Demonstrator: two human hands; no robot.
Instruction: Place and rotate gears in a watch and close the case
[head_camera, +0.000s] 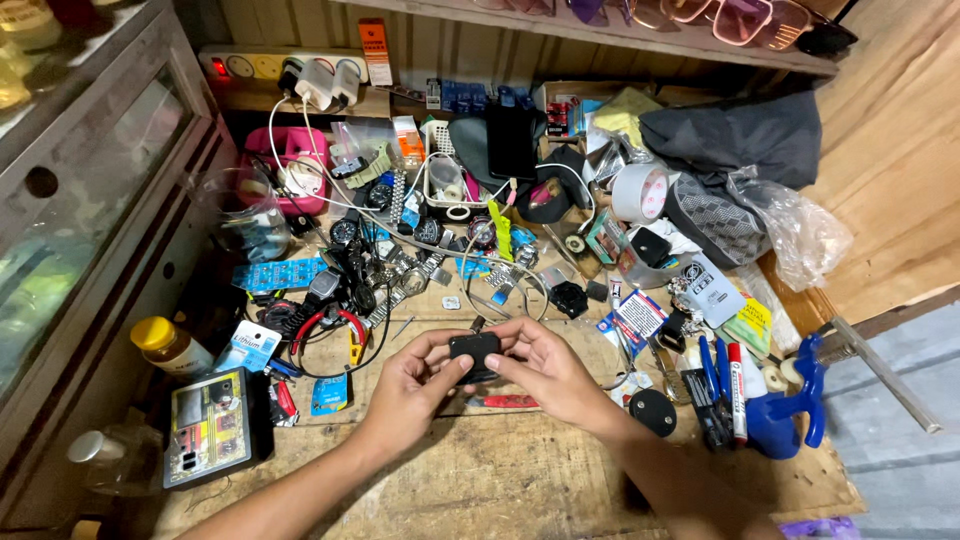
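Both hands meet over the middle of a cluttered wooden workbench (500, 480). Between them is a small black watch case (474, 348), held just above the bench. My left hand (412, 382) grips its left side with thumb and fingers. My right hand (540, 367) pinches its right side, thumb underneath. A small dark part sticks up at the case's top edge. A red-handled tool (505, 402) lies on the bench right under my right hand.
Several watches (345, 232), straps and blue battery cards (280, 273) crowd the bench behind. A tape roll (640, 192) and dark bag (735, 135) lie at back right, blue tools (785, 410) at right, a tester box (207, 428) at left. A glass cabinet (80, 200) borders the left.
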